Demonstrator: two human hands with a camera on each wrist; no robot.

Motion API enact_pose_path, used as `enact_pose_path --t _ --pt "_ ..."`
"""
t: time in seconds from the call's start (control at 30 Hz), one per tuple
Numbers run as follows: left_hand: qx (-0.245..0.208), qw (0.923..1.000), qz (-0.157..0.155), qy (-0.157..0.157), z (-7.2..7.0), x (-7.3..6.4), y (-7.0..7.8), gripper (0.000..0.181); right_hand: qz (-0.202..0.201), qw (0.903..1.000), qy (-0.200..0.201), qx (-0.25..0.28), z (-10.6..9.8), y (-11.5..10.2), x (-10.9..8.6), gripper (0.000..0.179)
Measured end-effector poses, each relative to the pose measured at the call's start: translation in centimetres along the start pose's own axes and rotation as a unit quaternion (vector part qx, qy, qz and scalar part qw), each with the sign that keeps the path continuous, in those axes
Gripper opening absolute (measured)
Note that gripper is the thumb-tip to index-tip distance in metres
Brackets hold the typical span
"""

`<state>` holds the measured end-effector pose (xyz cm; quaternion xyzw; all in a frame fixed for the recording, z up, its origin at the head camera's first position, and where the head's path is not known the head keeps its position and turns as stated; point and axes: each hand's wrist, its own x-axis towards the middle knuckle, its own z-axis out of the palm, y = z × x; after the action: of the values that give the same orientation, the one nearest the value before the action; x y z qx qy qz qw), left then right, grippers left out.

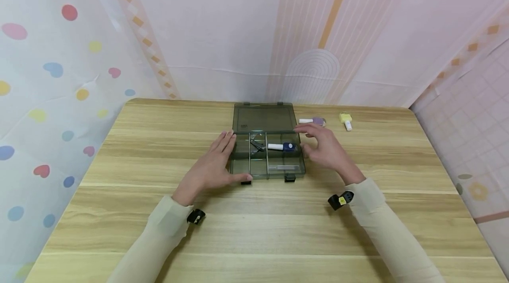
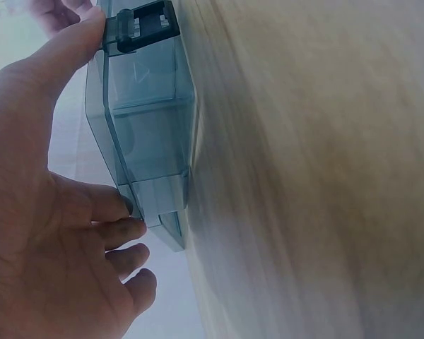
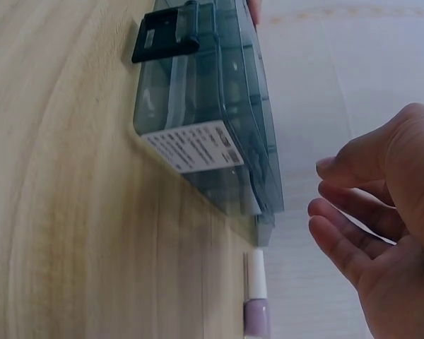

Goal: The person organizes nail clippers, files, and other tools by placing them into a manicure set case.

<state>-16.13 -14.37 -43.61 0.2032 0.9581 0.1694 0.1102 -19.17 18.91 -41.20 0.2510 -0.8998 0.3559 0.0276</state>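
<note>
A transparent grey compartment box [image 1: 240, 167] sits on the table, its lid [image 1: 264, 118] folded back. My left hand [image 1: 211, 167] rests against its left side with fingers extended, the thumb by a front latch [image 2: 147, 27]. My right hand [image 1: 327, 147] hovers at the box's right side, loosely bent and holding nothing; in the right wrist view its fingertips stand apart from the box. Inside lie a navy nail polish bottle [image 1: 289, 147] with a white cap, a nail clipper [image 1: 258, 145] in the middle column, and a slim pale strip [image 1: 283, 167] at the front right.
Behind the right hand lie a purple nail polish bottle [image 1: 318, 121] and a yellow one [image 1: 345, 118], both white-capped. A printed label [image 3: 196, 147] is on the box's right side. A patterned cloth backdrop [image 1: 222, 31] borders the wooden table [image 1: 254, 234].
</note>
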Motion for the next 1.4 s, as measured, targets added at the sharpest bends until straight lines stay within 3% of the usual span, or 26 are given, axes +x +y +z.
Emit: enact_pose_path --t 0.63,1.07,1.4 --pt "-0.003 1.0000 -0.003 -0.002 -0.1 0.1 -0.1 0.130 0.060 0.9977 0.031 0.007 -1.7 2.8 0.2 0.060" --pt "-0.003 1.0000 -0.006 -0.002 -0.1 0.3 -0.2 0.130 0.122 0.9923 0.019 0.008 -2.7 5.2 1.0 0.067" --pt "-0.003 1.0000 -0.002 0.001 -0.1 0.2 -0.3 0.130 0.183 0.9827 0.005 0.028 -2.6 7.1 2.1 0.072"
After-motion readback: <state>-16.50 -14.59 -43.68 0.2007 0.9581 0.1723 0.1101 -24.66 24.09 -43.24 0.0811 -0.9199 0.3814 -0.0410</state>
